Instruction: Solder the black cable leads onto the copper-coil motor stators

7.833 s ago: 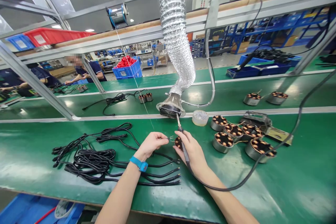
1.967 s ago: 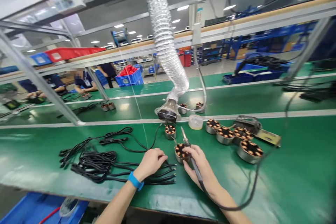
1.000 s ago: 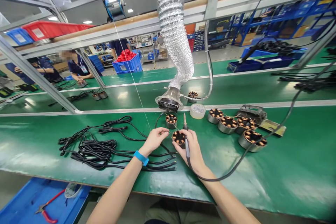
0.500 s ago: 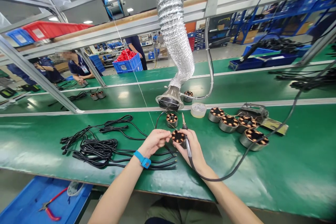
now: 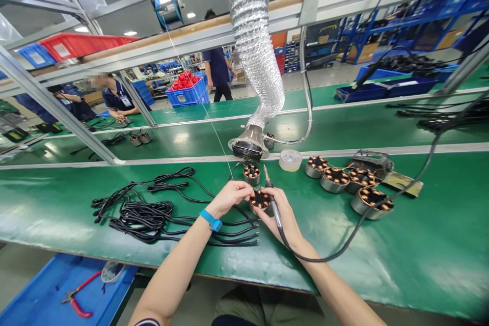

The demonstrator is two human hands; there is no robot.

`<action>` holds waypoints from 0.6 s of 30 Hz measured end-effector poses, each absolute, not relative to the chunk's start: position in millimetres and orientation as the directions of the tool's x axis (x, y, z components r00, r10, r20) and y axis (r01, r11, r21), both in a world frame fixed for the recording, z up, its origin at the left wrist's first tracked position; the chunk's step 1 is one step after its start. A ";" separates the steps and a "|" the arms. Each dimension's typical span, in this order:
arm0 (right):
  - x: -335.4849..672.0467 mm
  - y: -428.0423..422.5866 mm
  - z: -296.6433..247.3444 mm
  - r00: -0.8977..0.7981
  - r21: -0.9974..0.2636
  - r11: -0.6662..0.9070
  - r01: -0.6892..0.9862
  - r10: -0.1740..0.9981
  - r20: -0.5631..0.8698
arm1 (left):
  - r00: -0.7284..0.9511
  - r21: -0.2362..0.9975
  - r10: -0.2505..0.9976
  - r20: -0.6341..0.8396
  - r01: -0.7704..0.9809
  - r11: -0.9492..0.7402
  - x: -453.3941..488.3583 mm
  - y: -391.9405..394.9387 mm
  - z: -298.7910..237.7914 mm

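Note:
My right hand (image 5: pixel 284 216) is wrapped round a soldering iron (image 5: pixel 275 213), its tip pointing up and away from me. The thumb and fingers of that hand also steady a motor stator (image 5: pixel 260 199) with copper windings in a metal ring. My left hand (image 5: pixel 231 197), with a blue wrist strap (image 5: pixel 211 220), is closed in a pinch at the stator's left rim. A thin taut solder wire (image 5: pixel 218 135) runs down from a spool (image 5: pixel 168 10) into this hand; the pinched end is too small to see clearly. Just behind stands a second stator (image 5: pixel 251 174) with a black cable at it.
Black cables (image 5: pixel 147 216) lie bundled on the left of the green bench. Several stators (image 5: pixel 335 179) and a soldering-iron stand (image 5: pixel 370 164) are at the right. A fume extractor hood (image 5: pixel 248 143) hangs above, by a tape roll (image 5: pixel 290 160). Red-handled pliers (image 5: pixel 80 298) lie in a blue drawer.
My left hand has shifted slightly right and up at the stator's rim, and the solder wire has moved with it. The right hand keeps its hold. A person in the background has walked right.

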State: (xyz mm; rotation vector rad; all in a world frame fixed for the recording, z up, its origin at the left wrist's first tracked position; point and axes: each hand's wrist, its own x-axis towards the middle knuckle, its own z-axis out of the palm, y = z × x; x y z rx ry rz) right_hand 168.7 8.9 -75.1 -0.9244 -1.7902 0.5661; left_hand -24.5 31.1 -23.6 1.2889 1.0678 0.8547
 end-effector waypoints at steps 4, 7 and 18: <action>169.2 9.6 -72.4 -0.222 -0.733 0.604 0.313 0.797 0.562 | 0.111 0.982 0.989 -0.098 0.172 0.078 -33.1 36.6 -30.6; 169.7 11.3 -72.5 -0.229 -0.733 0.610 0.302 0.793 0.565 | -0.038 0.955 0.998 0.048 0.296 -0.035 -35.1 43.3 -39.0; 168.2 30.4 -89.8 -0.173 -0.607 0.690 0.394 0.705 0.688 | 0.206 0.983 0.961 -0.184 0.040 0.179 -43.0 50.2 -30.3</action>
